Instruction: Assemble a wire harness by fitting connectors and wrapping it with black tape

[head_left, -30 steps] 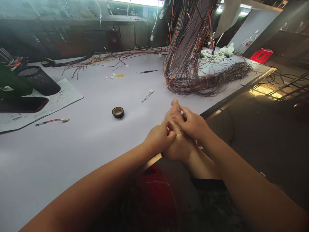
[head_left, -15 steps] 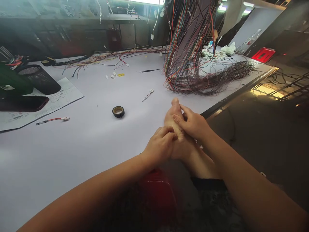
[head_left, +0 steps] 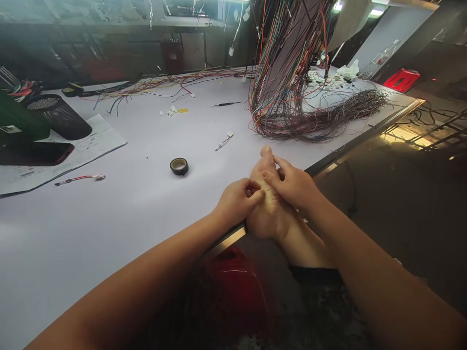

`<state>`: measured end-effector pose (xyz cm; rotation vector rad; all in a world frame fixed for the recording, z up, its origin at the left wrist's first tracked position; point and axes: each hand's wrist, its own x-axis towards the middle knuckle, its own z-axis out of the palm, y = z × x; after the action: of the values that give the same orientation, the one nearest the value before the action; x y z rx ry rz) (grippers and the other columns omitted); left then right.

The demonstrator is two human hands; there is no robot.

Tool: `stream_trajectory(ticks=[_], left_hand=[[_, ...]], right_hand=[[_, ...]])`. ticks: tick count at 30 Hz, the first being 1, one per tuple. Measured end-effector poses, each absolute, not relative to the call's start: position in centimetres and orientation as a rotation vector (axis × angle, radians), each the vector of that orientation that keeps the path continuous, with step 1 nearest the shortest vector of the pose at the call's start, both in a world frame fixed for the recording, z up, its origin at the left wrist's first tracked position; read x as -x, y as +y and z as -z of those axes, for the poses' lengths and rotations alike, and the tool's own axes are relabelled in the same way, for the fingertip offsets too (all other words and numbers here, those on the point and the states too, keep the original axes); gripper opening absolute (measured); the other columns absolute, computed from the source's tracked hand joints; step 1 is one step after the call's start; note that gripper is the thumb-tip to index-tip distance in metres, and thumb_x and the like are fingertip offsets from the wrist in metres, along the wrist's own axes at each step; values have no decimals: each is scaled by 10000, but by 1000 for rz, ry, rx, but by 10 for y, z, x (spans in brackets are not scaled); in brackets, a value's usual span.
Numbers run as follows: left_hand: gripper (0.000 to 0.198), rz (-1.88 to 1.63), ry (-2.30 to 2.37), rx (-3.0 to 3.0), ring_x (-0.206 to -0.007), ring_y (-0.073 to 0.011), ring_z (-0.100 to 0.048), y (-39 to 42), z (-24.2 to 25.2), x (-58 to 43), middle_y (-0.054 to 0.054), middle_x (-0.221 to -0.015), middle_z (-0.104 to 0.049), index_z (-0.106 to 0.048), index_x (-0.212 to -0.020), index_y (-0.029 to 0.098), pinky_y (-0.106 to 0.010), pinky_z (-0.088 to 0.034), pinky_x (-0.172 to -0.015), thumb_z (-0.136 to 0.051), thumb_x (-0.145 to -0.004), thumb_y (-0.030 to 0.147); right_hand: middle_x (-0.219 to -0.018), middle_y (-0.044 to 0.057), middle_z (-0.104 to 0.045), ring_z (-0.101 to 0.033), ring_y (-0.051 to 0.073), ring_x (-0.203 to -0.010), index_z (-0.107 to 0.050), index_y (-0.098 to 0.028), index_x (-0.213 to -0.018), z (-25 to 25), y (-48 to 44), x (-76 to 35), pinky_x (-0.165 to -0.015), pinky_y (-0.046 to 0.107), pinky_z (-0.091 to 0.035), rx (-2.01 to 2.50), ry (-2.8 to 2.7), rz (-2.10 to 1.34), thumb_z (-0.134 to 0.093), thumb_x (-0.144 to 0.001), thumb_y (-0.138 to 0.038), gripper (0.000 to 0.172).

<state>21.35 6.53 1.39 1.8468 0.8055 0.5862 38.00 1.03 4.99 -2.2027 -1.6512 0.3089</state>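
A bare foot [head_left: 265, 221] rests at the table's front edge, its sole turned up and its toes pointing away from me. My right hand [head_left: 297, 186] is wrapped round the upper part of the foot from the right, with the thumb on the sole. Against the middle of the sole, my left hand [head_left: 239, 198] has its thumb and fingers bent together in a pinch. Whatever lies between those fingertips, if anything, is too small to make out. Small dark marks show on the sole beside them.
On the white table [head_left: 153, 233] lie a roll of black tape [head_left: 179, 166], a short connector lead [head_left: 224, 141] and a red lead [head_left: 80, 179]. A large wire bundle [head_left: 292, 121] hangs at the back right. A phone [head_left: 36, 153] sits on papers at the left.
My left hand has moved slightly up and left along the sole, baring the heel and the table's edge. My right hand keeps its hold on the foot.
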Motion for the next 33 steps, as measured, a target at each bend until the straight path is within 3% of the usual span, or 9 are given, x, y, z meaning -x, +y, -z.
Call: stream_trajectory(ticks=[6, 12, 20, 27, 30, 33], left_hand=[[150, -568, 840, -1883, -648, -138, -589, 66, -15, -218, 5, -730, -661, -630, -847, 182, -247, -444, -599, -562, -801, 307], [100, -571, 896, -1900, -645, -143, -583, 68, -16, -222, 9, -701, -648, -617, -787, 186, -263, -450, -625, -519, -768, 192], [181, -601, 912, -1827, -749, -155, -588, 56, 8, -208, -12, -878, -637, -555, -1016, 209, -291, -470, -669, -499, -854, 267], [135, -605, 859, -2072, -803, -179, -552, 39, -3, -200, -38, -859, -595, -555, -846, 187, -334, -473, -745, -428, -886, 207], [163, -593, 879, -2027, -801, -182, -564, 36, -4, -200, -44, -876, -616, -561, -946, 178, -333, -484, -733, -411, -900, 222], [325, -606, 837, -2055, -834, -187, -561, 37, -1, -200, -43, -906, -607, -502, -1216, 187, -338, -482, -776, -379, -916, 212]], right_hand=[[-952, 76, -697, -644, 296, -870, -417, -249, -1411, -49, 12, -381, -697, 353, -456, 2227, -1627, -335, -488, -895, -542, 597], [-967, 74, -693, -642, 305, -881, -403, -256, -1419, -50, 12, -380, -717, 376, -466, 2236, -1633, -341, -472, -900, -555, 603], [-1066, 64, -681, -637, 302, -945, -403, -264, -1416, -48, 11, -387, -812, 415, -481, 2100, -1641, -463, -480, -905, -506, 571], [-1091, 65, -670, -632, 302, -956, -407, -262, -1411, -45, 10, -388, -809, 415, -499, 2014, -1653, -461, -497, -896, -523, 584], [-1063, 67, -678, -638, 300, -929, -402, -259, -1417, -45, 10, -388, -806, 417, -497, 2032, -1643, -464, -502, -893, -530, 598], [-1064, 67, -678, -635, 296, -936, -405, -251, -1415, -46, 10, -388, -807, 406, -492, 2029, -1639, -472, -504, -894, -528, 598]])
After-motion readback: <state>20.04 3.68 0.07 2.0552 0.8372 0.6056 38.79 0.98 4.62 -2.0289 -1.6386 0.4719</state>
